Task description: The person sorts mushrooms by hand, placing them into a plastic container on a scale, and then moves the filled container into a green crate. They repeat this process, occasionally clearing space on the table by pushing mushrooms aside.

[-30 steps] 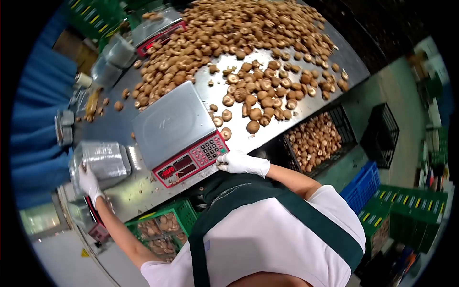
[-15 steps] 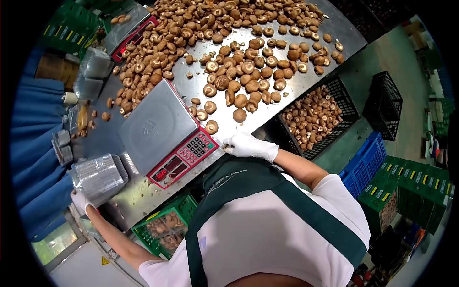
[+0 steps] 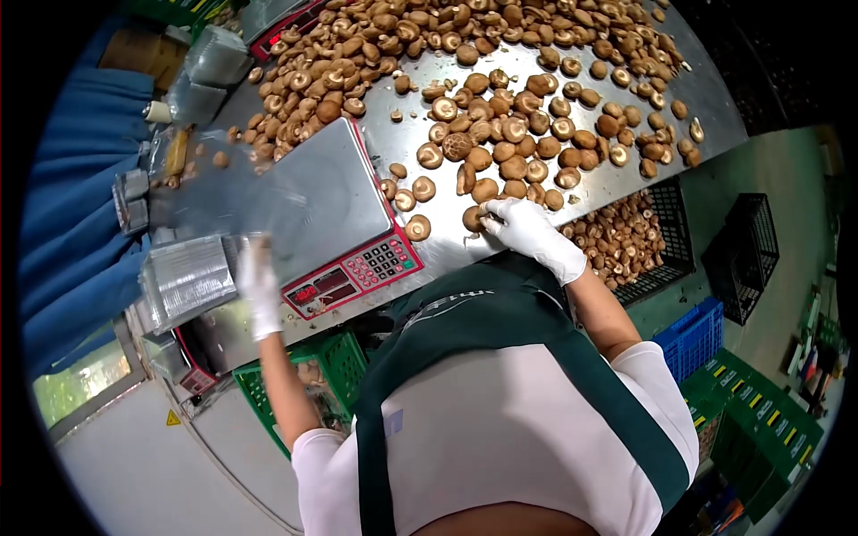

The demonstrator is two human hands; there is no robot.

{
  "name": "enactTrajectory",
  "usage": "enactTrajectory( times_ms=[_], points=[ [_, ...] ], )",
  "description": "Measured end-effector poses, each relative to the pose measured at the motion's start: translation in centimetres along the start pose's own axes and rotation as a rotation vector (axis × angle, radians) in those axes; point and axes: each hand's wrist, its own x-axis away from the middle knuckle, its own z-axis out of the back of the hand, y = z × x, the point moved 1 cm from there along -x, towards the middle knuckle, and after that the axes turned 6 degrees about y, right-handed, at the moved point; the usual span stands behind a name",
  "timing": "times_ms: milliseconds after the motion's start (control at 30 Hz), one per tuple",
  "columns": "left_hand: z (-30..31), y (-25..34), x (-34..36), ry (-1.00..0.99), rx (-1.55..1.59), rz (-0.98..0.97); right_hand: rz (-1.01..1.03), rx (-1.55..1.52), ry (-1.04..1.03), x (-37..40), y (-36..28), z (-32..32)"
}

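Observation:
My left hand (image 3: 257,284), white-gloved and smeared by motion, is closed on the near edge of a clear plastic tray (image 3: 219,192). The tray is blurred and overlaps the left side of the scale's metal plate (image 3: 326,179). To the left of that hand lies a stack of clear trays (image 3: 189,275). My right hand (image 3: 538,237), gloved too, has its fingertips closed on a brown mushroom (image 3: 472,219) near the table's front edge. Loose mushrooms (image 3: 514,168) lie just beyond it. The red scale's keypad and lit display (image 3: 319,293) face me.
A large mushroom heap (image 3: 393,45) covers the back of the steel table (image 3: 706,116). Below the right edge stands a black crate (image 3: 675,232) of mushrooms. A green crate (image 3: 344,357) sits under the front edge. More clear trays (image 3: 210,67) are stacked at the far left.
My left hand has moved right from the tray stack, bringing a clear tray towards the scale. My right hand has left the scale's corner and reached a mushroom. The view has shifted.

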Motion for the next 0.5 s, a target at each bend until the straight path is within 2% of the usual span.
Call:
enactTrajectory(
  times_ms=[67,133,167,267,300,333,400,467,500],
  points=[
    [-2.5,2.2,2.9,-0.289,-0.210,-0.042,0.044,0.022,-0.028,-1.3,0.4,-0.1],
    [-2.1,3.2,3.0,-0.323,-0.127,-0.020,0.131,-0.043,-0.006,-3.0,0.3,-1.1],
    [-1.8,3.8,3.0,-0.350,-0.037,-0.006,0.128,0.011,-0.061,-4.1,-0.5,-1.4],
    [-1.1,5.4,2.4,-0.225,0.044,-0.025,0.388,0.043,-0.039,-7.0,-1.7,-4.2],
    [-0.7,7.3,1.7,-0.139,-0.069,-0.079,0.454,0.133,-0.006,-7.9,-1.8,-5.8],
    [-0.8,8.8,1.1,-0.135,-0.079,-0.069,0.517,0.223,0.030,-8.7,-1.8,-7.0],
    [-1.4,11.7,0.6,-0.026,0.015,-0.156,0.558,0.277,-0.033,-9.5,-1.2,-8.1],
    [-3.8,15.5,1.3,-0.164,0.117,-0.244,0.611,0.351,-0.042,-9.8,-0.3,-8.6],
    [-5.3,17.4,1.7,-0.266,0.120,-0.281,0.601,0.344,-0.116,-9.7,0.1,-8.7]
  ],
)
